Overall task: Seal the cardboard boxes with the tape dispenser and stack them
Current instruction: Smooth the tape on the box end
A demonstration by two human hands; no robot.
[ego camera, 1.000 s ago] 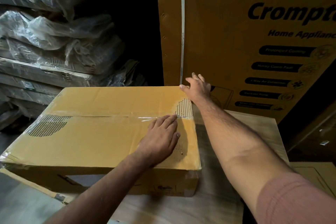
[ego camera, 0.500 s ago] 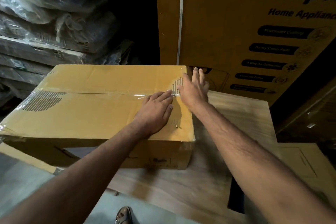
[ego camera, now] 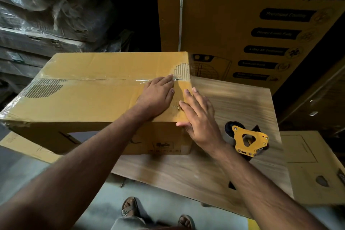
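A brown cardboard box (ego camera: 89, 99) lies on a wooden board (ego camera: 233, 102), its top seam covered with clear tape. My left hand (ego camera: 158, 95) lies flat on the box top near the right end of the seam, fingers straight. My right hand (ego camera: 197, 117) presses with straight fingers against the box's right edge and near corner. A yellow tape dispenser (ego camera: 248, 140) rests on the board just right of my right wrist, untouched.
A tall printed appliance carton (ego camera: 242, 24) stands behind the board. Plastic-wrapped stacks (ego camera: 46, 15) fill the left. A flat carton (ego camera: 313, 164) lies at the right on the floor. My sandalled feet (ego camera: 130, 209) show below the board's edge.
My right hand slid from the box's far right corner toward me along the right edge. The view tilted down, bringing the tape dispenser and my feet into sight. The left hand stayed put.
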